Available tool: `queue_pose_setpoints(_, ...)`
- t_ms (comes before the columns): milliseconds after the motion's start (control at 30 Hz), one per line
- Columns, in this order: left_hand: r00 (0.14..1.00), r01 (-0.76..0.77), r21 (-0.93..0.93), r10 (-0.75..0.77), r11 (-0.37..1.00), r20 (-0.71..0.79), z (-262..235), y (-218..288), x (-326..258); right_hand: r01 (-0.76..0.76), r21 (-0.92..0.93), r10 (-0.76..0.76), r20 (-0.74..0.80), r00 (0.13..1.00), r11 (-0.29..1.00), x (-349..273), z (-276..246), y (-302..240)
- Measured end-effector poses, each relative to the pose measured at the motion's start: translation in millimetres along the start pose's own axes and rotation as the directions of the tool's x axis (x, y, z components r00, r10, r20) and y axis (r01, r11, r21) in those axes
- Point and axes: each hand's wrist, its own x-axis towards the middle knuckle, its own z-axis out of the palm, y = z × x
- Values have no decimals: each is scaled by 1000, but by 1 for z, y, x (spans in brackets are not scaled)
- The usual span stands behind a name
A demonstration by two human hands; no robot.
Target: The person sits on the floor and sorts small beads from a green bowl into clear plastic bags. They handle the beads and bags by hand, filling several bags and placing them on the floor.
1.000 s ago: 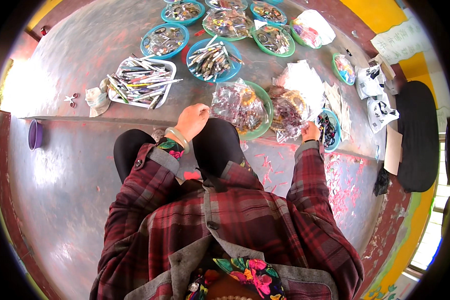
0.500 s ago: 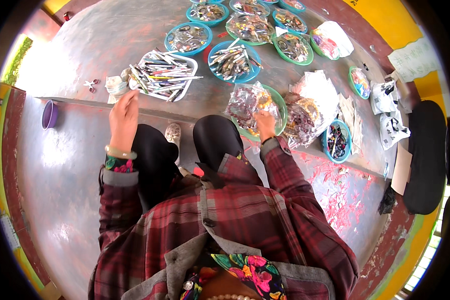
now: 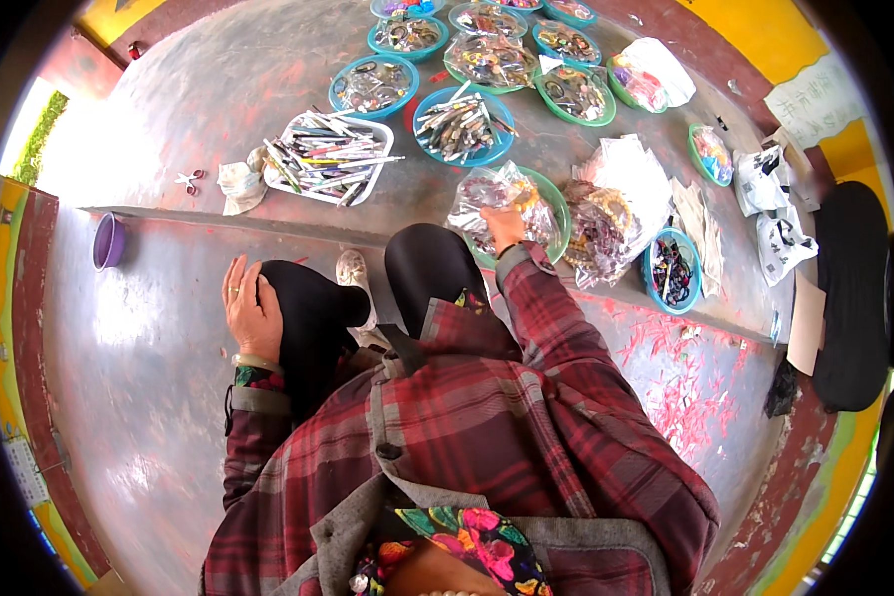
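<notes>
My right hand reaches into a green basin in front of my right knee. Its fingers are closed at a clear plastic bag of dark reddish beads or trinkets, and their tips are partly hidden. My left hand is beside my left knee, open, holding nothing, its fingers stretched out. It has a ring and a bangle. To the right of the basin lies another clear bag of beads. Farther left stands a white tray full of pens or slim sticks.
A blue basin holds more slim sticks. Several basins of bagged trinkets stand behind it. Scissors and a small cloth bundle lie left of the tray. A purple bowl sits on the lower floor. A blue basket stands at right.
My left hand has dropped from near the white tray down to beside my left knee, its fingers spreading. My right hand has shifted slightly left over the bag in the green basin.
</notes>
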Motion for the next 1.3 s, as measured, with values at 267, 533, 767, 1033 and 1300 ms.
queue_pose_setpoints(267, 1000, 31, -16, -31, 999, 1, 7, -13, 1, 16, -336, -30, -37, 999, 942, 17, -105, 45)
queue_pose_setpoints(533, 999, 35, 15, -35, 999, -10, 4, -11, 2, 86, -571, -44, 87, 995, 816, 34, -122, 36)
queue_pose_setpoints(767, 999, 42, 44, -42, 998, -3, 3, -11, 2, 23, -566, 58, 126, 990, 824, 52, -107, 40)
queue_pose_setpoints(1033, 999, 36, 39, -36, 999, 3, 4, -8, 5, -66, -308, 108, 121, 987, 949, 79, -103, 71)
queue_pose_setpoints(1300, 999, 44, 19, -45, 999, 10, 3, -4, 5, -55, -460, 110, 93, 990, 886, 42, -109, 25)
